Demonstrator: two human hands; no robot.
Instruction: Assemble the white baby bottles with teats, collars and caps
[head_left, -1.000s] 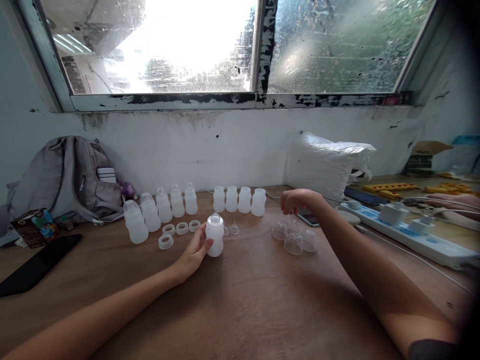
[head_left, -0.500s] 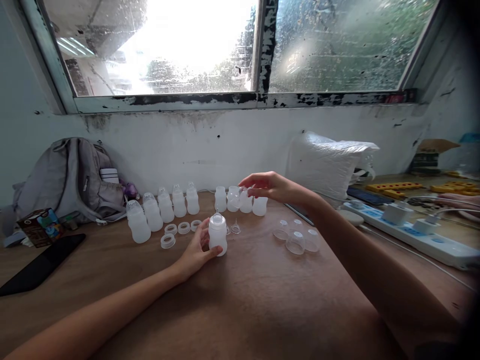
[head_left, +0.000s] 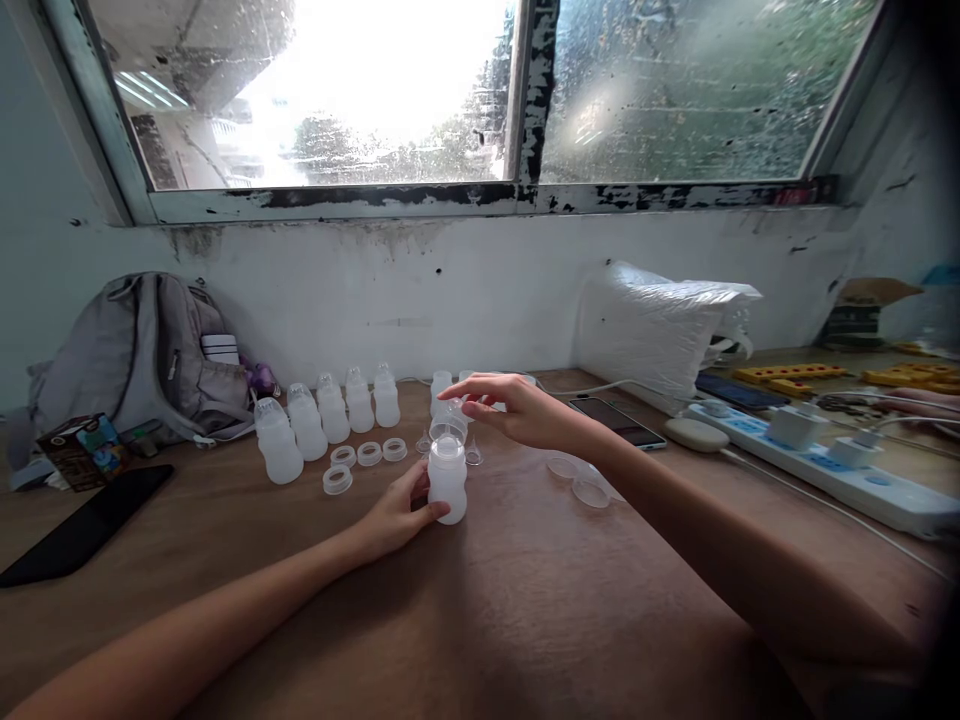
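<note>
My left hand (head_left: 409, 507) is closed around a frosted white baby bottle (head_left: 448, 492), upright on the table, with a ring collar and a teat at its top. Just above that bottle, my right hand (head_left: 499, 402) pinches a clear dome cap (head_left: 452, 412) between thumb and fingers. Whether the cap touches the teat I cannot tell. A loose clear teat (head_left: 474, 456) lies right behind the bottle. Several white ring collars (head_left: 369, 454) rest to its left. Partly behind my right forearm lie clear caps (head_left: 590, 493). Bottles without caps (head_left: 441, 385) stand behind my right hand, mostly covered.
Several capped bottles (head_left: 331, 410) form a row at left. Beyond them sit a grey backpack (head_left: 142, 360) and a black tablet-like slab (head_left: 90, 525). To the right are a phone (head_left: 619, 424), a power strip (head_left: 832, 465), a white plastic bag (head_left: 645, 330) and another person's hand (head_left: 919, 402).
My right hand has brought the clear cap left and nearer, over the held bottle. My left hand and the bottle have shifted slightly right and nearer.
</note>
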